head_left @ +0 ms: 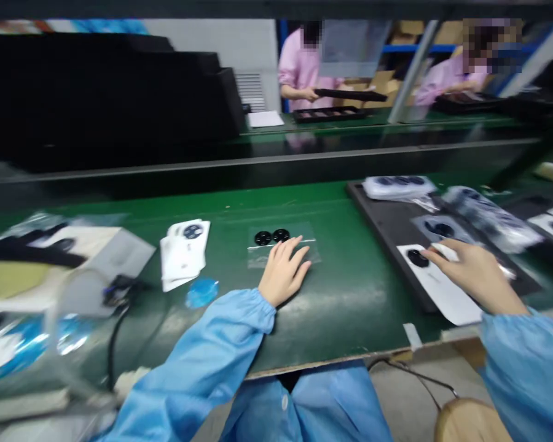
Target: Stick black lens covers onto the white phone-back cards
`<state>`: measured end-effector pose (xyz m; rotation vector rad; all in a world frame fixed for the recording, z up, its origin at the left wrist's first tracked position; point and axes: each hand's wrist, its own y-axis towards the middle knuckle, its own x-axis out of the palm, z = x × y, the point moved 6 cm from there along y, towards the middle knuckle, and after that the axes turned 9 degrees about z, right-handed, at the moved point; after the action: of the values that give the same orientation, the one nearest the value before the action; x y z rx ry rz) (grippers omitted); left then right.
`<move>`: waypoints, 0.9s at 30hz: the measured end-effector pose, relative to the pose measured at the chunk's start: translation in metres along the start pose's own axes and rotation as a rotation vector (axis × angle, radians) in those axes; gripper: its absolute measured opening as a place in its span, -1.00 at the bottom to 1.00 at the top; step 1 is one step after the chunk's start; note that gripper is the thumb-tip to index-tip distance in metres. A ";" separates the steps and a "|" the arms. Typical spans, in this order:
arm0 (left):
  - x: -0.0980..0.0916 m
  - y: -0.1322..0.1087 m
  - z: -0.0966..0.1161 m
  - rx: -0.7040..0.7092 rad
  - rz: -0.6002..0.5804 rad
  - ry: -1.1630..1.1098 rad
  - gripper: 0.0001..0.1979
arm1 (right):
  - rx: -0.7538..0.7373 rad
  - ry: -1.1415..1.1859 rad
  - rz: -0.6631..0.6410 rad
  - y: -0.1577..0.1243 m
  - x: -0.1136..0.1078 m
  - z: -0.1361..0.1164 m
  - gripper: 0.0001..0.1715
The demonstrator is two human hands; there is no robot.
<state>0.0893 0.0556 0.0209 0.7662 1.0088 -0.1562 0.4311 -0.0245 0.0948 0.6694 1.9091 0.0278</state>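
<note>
My left hand (286, 270) lies with fingers spread over the lower part of a clear plastic bag (258, 258). Two round black discs (281, 236) sit side by side in or on that bag, just beyond my fingertips. Over at the right, my right hand (479, 270) is closed, fingertips at the edge of another black disc (418, 258). That disc rests on a long white card (447, 298). Something small and white (445, 252) shows in the fingers of my right hand; its kind is unclear.
White cards (184, 255) lie stacked at left beside a blue film circle (203, 293). A grey-white box-like device (120, 258) stands further left. On the dark board (382, 227) are wrapped packs of black discs (399, 187). Two people in pink work behind the bench divider.
</note>
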 end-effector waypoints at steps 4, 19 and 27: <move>-0.052 -0.002 -0.072 -0.357 0.176 0.185 -0.69 | -0.202 0.226 -0.098 -0.006 0.058 -0.071 -0.70; -0.135 -0.071 -0.223 -1.139 0.313 0.314 -0.64 | -0.557 0.367 -0.253 -0.043 0.180 -0.181 -0.67; -0.127 -0.046 -0.157 -1.007 0.456 -0.247 -0.56 | -0.584 0.171 -0.236 -0.039 0.188 -0.175 -0.50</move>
<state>-0.1113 0.0955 0.0531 0.0240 0.5360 0.6060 0.2119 0.0784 0.0006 0.0472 1.9955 0.4856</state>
